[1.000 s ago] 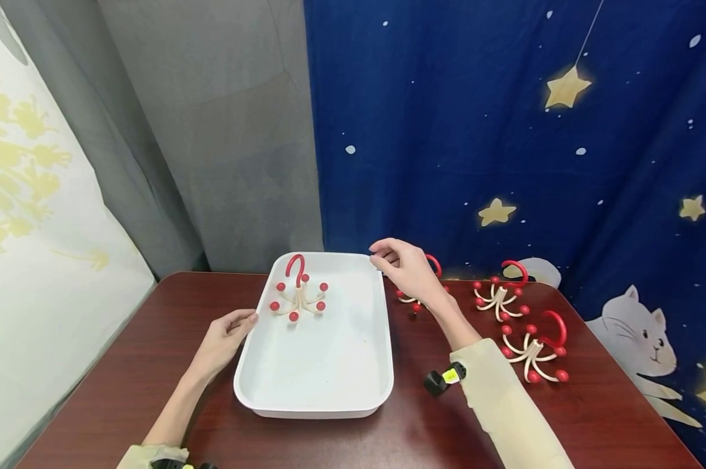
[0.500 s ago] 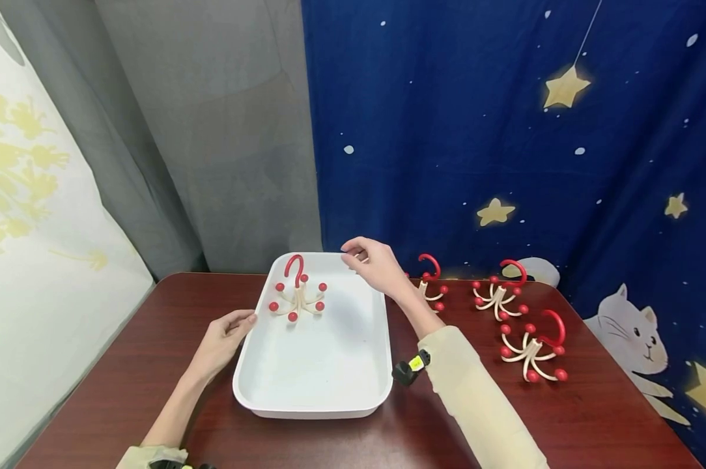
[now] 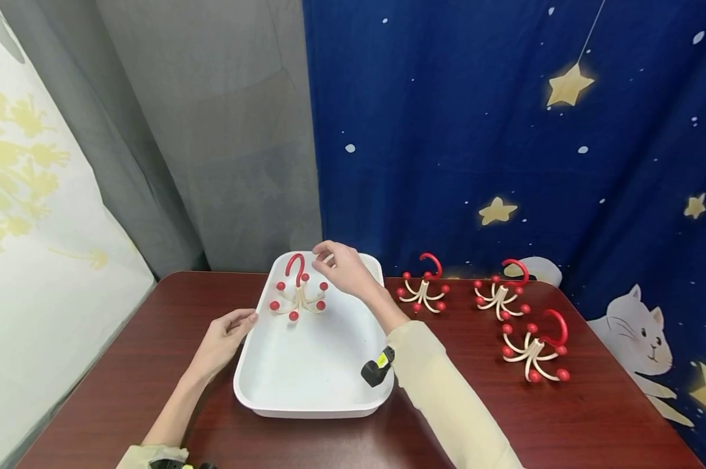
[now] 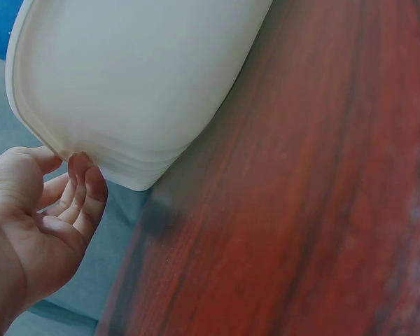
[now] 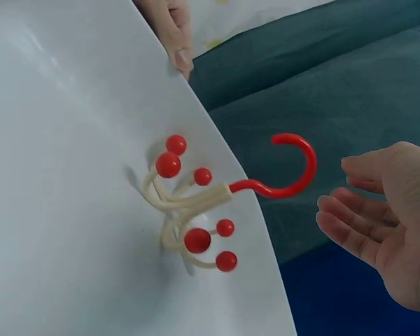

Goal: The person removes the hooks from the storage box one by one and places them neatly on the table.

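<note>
A white tray (image 3: 324,365) lies on the table, and my left hand (image 3: 221,342) pinches its left rim between thumb and fingers; the left wrist view shows this grip on the tray wall (image 4: 126,98) up close. Inside the tray, toward its back left, stands a hanger (image 3: 299,299) with cream curved arms, red ball tips and a red hook on top. My right hand (image 3: 344,268) hovers over the tray's back part, just right of that red hook (image 5: 311,164). Its fingers are loosely bent, hold nothing and stay apart from the hook.
Three similar hangers stand right of the tray: one near its back corner (image 3: 423,293), one farther right (image 3: 499,296) and one closer to me (image 3: 533,352). Curtains (image 3: 212,130) hang behind the dark red wooden table (image 3: 154,339).
My right hand has moved left from beyond the tray's right rim to beside the hook of the hanger in the tray. My left hand stays on the rim.
</note>
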### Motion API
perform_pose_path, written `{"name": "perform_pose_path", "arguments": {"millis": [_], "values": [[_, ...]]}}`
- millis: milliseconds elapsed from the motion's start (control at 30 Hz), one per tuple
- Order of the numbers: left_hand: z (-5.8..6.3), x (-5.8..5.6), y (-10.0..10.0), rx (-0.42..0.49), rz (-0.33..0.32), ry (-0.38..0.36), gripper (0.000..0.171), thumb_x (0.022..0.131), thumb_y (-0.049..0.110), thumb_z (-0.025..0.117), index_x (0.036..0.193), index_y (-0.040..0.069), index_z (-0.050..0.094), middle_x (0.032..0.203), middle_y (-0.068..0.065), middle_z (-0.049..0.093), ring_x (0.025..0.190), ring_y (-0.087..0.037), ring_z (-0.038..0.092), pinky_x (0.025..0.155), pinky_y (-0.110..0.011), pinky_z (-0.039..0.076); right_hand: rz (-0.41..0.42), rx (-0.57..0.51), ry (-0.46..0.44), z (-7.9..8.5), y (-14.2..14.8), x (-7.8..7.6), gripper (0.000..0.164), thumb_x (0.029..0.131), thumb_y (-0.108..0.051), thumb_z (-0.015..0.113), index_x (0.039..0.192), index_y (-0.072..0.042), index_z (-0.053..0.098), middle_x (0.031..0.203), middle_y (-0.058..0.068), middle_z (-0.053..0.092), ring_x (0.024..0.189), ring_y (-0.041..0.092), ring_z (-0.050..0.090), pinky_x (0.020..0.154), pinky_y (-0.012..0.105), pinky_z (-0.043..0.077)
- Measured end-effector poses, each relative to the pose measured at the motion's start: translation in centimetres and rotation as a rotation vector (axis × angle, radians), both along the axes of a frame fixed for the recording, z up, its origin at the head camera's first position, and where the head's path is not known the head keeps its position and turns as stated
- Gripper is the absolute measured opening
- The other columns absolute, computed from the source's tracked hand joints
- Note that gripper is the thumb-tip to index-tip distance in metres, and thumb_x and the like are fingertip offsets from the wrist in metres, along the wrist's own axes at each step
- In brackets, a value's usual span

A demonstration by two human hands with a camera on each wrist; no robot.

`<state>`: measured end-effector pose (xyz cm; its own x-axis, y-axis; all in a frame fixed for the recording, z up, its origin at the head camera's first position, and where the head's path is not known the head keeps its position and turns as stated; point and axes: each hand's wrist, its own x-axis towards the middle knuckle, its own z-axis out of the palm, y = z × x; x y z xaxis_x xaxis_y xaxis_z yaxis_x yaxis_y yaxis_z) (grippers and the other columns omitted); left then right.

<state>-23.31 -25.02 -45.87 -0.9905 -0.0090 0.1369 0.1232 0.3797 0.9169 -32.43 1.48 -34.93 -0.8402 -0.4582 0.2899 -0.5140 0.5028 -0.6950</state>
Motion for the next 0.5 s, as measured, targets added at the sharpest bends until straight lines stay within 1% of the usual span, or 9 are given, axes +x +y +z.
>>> {"name": "perform_pose_path", "arguments": {"millis": [133, 233, 367, 433, 500], "values": [[0.0, -0.2, 0.0, 0.004, 0.005, 0.001, 0.047, 0.105, 0.025, 0.058, 0.135, -0.011, 0.054, 0.123, -0.030, 0.063, 0.114, -0.038, 0.065, 0.084, -0.018, 0.052, -0.004, 0.005, -0.024, -0.2, -1.2, -0.3, 0.031, 0.103, -0.017, 0.061, 0.131, -0.004, 0.061, 0.122, 0.010, 0.064, 0.103, 0.024, 0.064, 0.075, 0.024, 0.057], [0.0, -0.3, 0.1, 0.009, 0.005, 0.002, 0.047, 0.105, 0.025, 0.058, 0.135, -0.011, 0.054, 0.124, -0.030, 0.063, 0.115, -0.038, 0.064, 0.084, -0.019, 0.052, -0.020, 0.007, -0.037, -0.5, -1.9, -0.7, 0.032, 0.102, -0.017, 0.063, 0.132, -0.006, 0.060, 0.127, 0.010, 0.062, 0.103, 0.024, 0.066, 0.070, 0.023, 0.057], [0.0, -0.2, 0.1, 0.008, 0.001, -0.001, 0.049, 0.105, 0.027, 0.058, 0.135, -0.011, 0.054, 0.124, -0.030, 0.063, 0.115, -0.038, 0.064, 0.085, -0.020, 0.053, -0.039, 0.019, -0.054, -0.9, -2.7, -1.2, 0.038, 0.102, -0.020, 0.064, 0.137, -0.009, 0.057, 0.136, 0.010, 0.057, 0.105, 0.024, 0.065, 0.068, 0.023, 0.057], [0.0, -0.1, 0.1, 0.006, 0.001, -0.002, 0.048, 0.105, 0.026, 0.058, 0.135, -0.011, 0.054, 0.124, -0.030, 0.064, 0.114, -0.038, 0.065, 0.084, -0.020, 0.053, -0.047, 0.035, -0.065, -1.2, -3.0, -1.4, 0.043, 0.102, -0.023, 0.063, 0.142, -0.011, 0.054, 0.144, 0.009, 0.053, 0.114, 0.025, 0.062, 0.073, 0.024, 0.058], [0.0, 0.0, 0.0, 0.002, 0.003, -0.003, 0.048, 0.105, 0.026, 0.058, 0.135, -0.011, 0.054, 0.123, -0.030, 0.064, 0.113, -0.037, 0.065, 0.084, -0.020, 0.052, -0.047, 0.062, -0.060, -1.3, -3.3, -1.6, 0.047, 0.103, -0.025, 0.063, 0.147, -0.013, 0.051, 0.150, 0.007, 0.049, 0.126, 0.025, 0.056, 0.086, 0.029, 0.056]]}}
